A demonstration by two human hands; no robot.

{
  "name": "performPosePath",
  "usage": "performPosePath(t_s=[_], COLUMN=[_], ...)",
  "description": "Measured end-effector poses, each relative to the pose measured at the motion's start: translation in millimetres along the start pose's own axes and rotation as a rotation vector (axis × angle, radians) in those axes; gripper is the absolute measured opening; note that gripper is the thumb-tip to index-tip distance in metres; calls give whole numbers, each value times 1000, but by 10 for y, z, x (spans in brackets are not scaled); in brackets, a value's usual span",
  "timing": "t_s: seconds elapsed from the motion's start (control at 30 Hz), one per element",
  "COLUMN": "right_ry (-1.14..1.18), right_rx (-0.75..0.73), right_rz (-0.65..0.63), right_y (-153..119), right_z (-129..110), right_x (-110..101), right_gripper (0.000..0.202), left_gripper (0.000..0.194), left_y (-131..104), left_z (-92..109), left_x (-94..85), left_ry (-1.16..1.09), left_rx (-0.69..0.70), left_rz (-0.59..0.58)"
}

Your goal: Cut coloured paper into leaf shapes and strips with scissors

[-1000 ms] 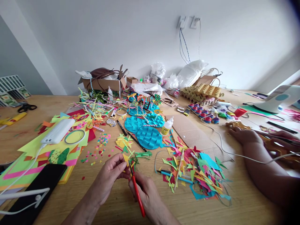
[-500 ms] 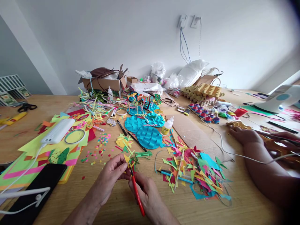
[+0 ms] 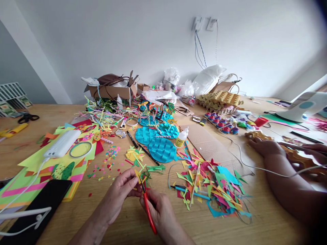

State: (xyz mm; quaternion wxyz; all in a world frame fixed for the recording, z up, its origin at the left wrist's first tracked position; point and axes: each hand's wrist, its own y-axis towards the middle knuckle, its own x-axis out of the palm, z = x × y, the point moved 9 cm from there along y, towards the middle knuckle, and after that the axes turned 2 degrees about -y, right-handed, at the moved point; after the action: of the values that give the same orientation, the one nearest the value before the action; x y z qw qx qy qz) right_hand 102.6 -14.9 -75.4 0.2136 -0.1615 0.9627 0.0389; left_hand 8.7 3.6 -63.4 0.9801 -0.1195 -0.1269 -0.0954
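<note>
My left hand pinches a small yellow piece of paper between thumb and fingers. Red-handled scissors are gripped in my right hand, their dark blades pointing up at the yellow paper. The exact place where the blades meet the paper is too small to make out. Just beyond my hands lie green paper scraps and a yellow paper fish. Behind them is a blue woven paper shape beside a glue bottle.
Mixed paper scraps are heaped to the right, near a cardboard sheet. On the left are a black phone and a white power bank on coloured sheets. Another person's arm reaches over egg-carton pieces at right. A white cable crosses there.
The view has shifted very slightly. My hands keep nearly the same pose on the scissors and yellow paper. At right, the other person's hands and egg-carton piece have moved a little.
</note>
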Motion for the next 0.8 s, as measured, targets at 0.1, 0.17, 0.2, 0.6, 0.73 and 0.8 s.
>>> performPosePath(t_s=[0.1, 0.17, 0.2, 0.6, 0.73, 0.8], right_ry=[-18, -34, -40, 29, 22, 20], right_rx=[9, 16, 19, 20, 7, 12], right_rz=[-3, -5, -4, -16, 0, 12], right_y=[-3, -6, -6, -21, -50, -65], right_z=[-1, -1, 0, 18, 56, 91], right_x=[0, -1, -4, -23, -45, -52], right_gripper=[31, 30, 30, 31, 32, 33], left_gripper=[13, 13, 13, 13, 14, 14], left_y=[5, 7, 7, -29, -13, 2], left_z=[1, 0, 0, -67, -82, -90], left_x=[-15, -19, -17, 100, 144, 170], left_ry=[6, 12, 14, -23, -34, -31], left_rx=[1, 3, 4, -50, -66, -74], left_rz=[12, 14, 12, -44, -62, -64])
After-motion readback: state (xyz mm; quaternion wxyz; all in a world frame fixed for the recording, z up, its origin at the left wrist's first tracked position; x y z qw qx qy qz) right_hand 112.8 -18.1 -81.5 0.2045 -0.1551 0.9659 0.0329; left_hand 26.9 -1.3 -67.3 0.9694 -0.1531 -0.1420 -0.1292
